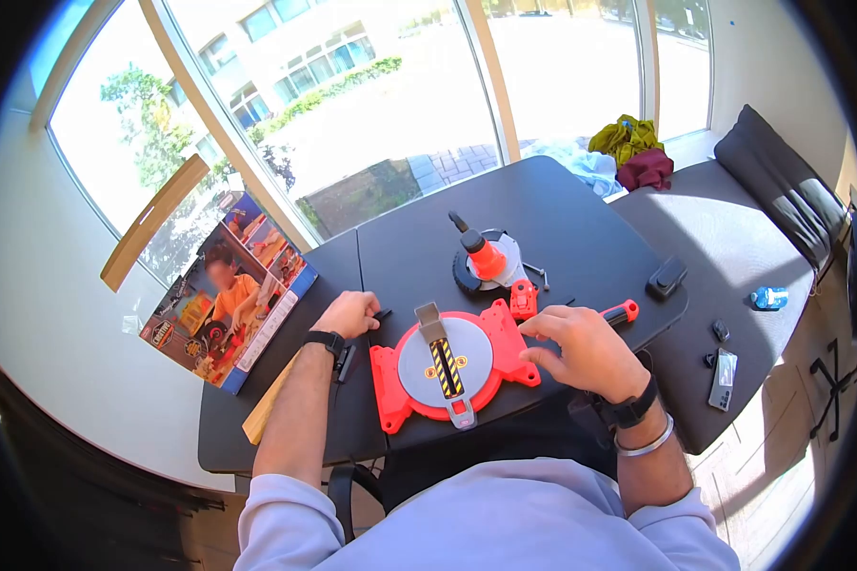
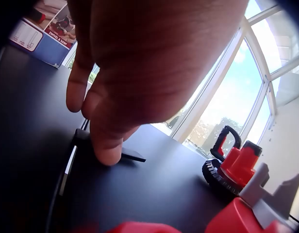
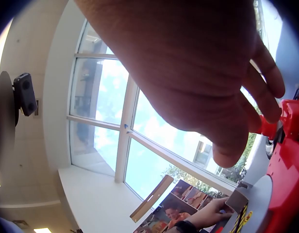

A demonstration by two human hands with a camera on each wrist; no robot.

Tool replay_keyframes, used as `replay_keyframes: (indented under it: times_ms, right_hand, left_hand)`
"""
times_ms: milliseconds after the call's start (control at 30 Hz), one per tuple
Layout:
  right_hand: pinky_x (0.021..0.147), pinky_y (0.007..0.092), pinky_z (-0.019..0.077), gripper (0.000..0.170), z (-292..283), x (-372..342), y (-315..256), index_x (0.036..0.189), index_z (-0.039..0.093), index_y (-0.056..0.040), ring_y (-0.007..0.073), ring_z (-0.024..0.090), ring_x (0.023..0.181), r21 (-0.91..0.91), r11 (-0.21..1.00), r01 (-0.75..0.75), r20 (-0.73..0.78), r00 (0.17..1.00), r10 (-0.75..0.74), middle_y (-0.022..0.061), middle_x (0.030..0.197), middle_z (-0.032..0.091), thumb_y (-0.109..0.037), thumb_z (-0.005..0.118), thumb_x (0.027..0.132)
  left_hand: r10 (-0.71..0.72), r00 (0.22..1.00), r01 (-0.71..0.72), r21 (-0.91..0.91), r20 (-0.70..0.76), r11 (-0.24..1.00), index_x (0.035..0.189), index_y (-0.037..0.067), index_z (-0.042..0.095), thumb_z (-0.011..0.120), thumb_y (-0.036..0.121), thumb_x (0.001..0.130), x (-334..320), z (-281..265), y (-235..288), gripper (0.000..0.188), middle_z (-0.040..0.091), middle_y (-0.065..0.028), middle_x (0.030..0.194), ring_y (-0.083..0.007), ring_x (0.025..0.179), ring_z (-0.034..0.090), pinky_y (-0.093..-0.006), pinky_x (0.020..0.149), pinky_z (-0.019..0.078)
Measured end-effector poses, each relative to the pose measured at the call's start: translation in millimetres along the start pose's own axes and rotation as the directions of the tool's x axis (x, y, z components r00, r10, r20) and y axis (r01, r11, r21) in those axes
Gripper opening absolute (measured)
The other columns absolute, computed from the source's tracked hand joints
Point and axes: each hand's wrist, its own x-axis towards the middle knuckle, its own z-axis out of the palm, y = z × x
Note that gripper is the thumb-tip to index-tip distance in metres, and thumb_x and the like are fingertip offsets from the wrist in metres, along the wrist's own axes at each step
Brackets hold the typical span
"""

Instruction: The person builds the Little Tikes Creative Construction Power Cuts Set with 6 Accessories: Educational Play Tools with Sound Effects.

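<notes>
My left hand (image 1: pixel 348 316) pinches a small, flat black piece (image 2: pixel 134 156) at the smooth black tabletop (image 1: pixel 562 209), left of the red plastic base with a round grey disc (image 1: pixel 476 354). The piece looks light, stiff, perhaps slick: best held by its edges. My right hand (image 1: pixel 588 347), thumb and fingers apart, seemingly holding nothing, hangs near the base's right side.

Red-and-grey toy base (image 1: pixel 476 360) on black table (image 1: pixel 409 243)
</notes>
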Motion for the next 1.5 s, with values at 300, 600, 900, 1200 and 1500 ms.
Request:
replay_keyframes:
  times_ms: [300,600,900,1200,1500]
  right_hand:
    - [0.079,0.0423,0.0589,0.031,0,2,-8,0.113,0.076,-0.0019,0.0336,0.074,0.089,-0.010,0.999,0.044,-0.013,0.999,-0.044,0.0165,0.098,0.075,-0.018,0.087,0.088]
    - [0.077,0.0434,0.0585,0.032,5,18,-21,0.111,0.075,-0.0025,0.0380,0.073,0.087,0.020,0.997,0.072,-0.008,0.997,-0.072,0.0168,0.099,0.075,-0.021,0.088,0.087]
    - [0.080,0.0461,0.0544,0.036,17,16,-15,0.113,0.076,-0.0025,0.0380,0.071,0.089,-0.034,0.999,0.022,0.098,0.995,-0.018,0.0173,0.099,0.075,-0.023,0.088,0.086]
    - [0.084,0.0464,0.0547,0.041,28,15,-11,0.115,0.075,-0.0003,0.0392,0.071,0.092,-0.057,0.998,-0.021,0.186,0.982,0.031,0.0186,0.102,0.075,-0.027,0.089,0.087]
    - [0.089,0.0484,0.0558,0.044,27,15,-13,0.115,0.073,0.0029,0.0408,0.071,0.102,-0.067,0.996,-0.059,0.259,0.963,0.075,0.0220,0.105,0.075,-0.028,0.088,0.087]
  left_hand:
    - [0.166,0.974,-0.181,-0.088,-0.156,0.979,0.098,-0.003,0.071,0.075,0.001,0.087,-41,-35,25,0.012,0.071,-0.0157,0.093,-0.0304,0.088,0.074,-0.0401,0.080,0.0581]
    - [0.310,0.910,-0.360,-0.153,-0.275,0.920,0.102,0.001,0.075,0.074,0.000,0.090,-133,-35,84,0.012,0.070,-0.0147,0.095,-0.0315,0.085,0.074,-0.0385,0.078,0.0597]
    - [0.297,0.880,-0.386,-0.192,-0.371,0.902,0.102,0.001,0.077,0.071,-0.002,0.091,-130,9,80,0.013,0.071,-0.0142,0.099,-0.0357,0.092,0.071,-0.0430,0.082,0.0584]
    - [0.257,0.896,-0.334,-0.168,-0.363,0.928,0.098,0.001,0.079,0.074,0.000,0.091,-125,17,82,0.009,0.071,-0.0150,0.099,-0.0348,0.096,0.071,-0.0431,0.086,0.0587]
    - [0.232,0.892,-0.324,-0.191,-0.388,0.927,0.092,0.000,0.077,0.076,-0.004,0.085,-126,17,82,0.008,0.069,-0.0140,0.089,-0.0349,0.083,0.072,-0.0420,0.076,0.0588]
